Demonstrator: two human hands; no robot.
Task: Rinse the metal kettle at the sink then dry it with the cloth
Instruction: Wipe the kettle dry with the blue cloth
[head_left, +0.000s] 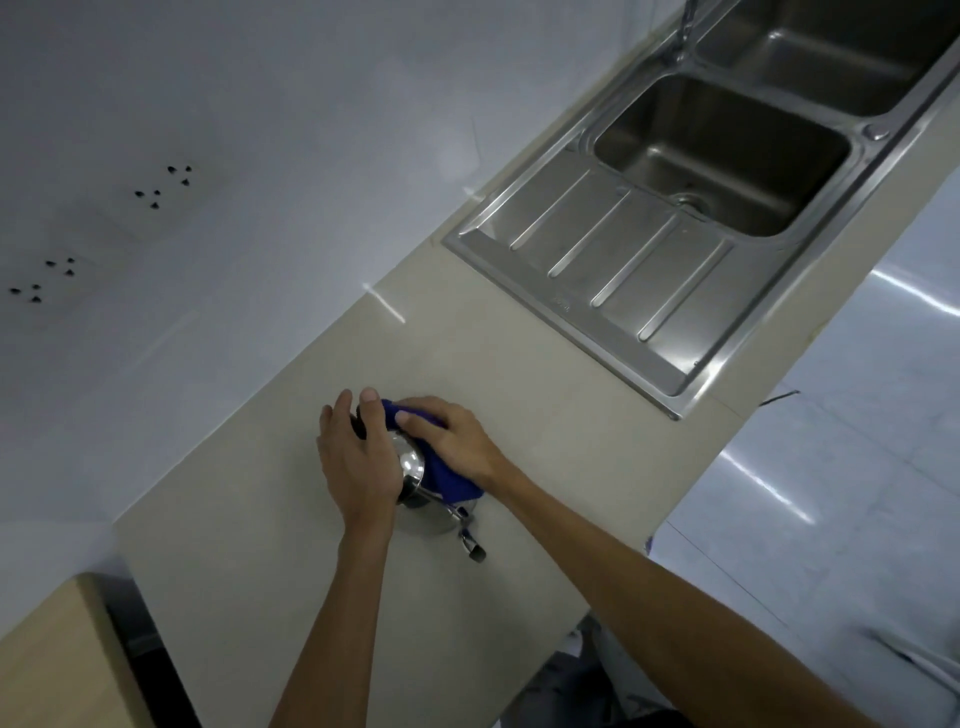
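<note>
Kettle on countertop, both hands engaged, cloth applied.

The metal kettle (415, 486) stands on the beige countertop (519, 395), well apart from the steel sink (675, 218) and on the drainboard side of it. The left hand (353, 457) is curled over the kettle's top, fingers closed around its dark handle. The right hand (447, 436) lies mostly flat, pressing the blue cloth (447, 478) against the kettle's side nearest the sink. The spout points away from the sink.
</note>
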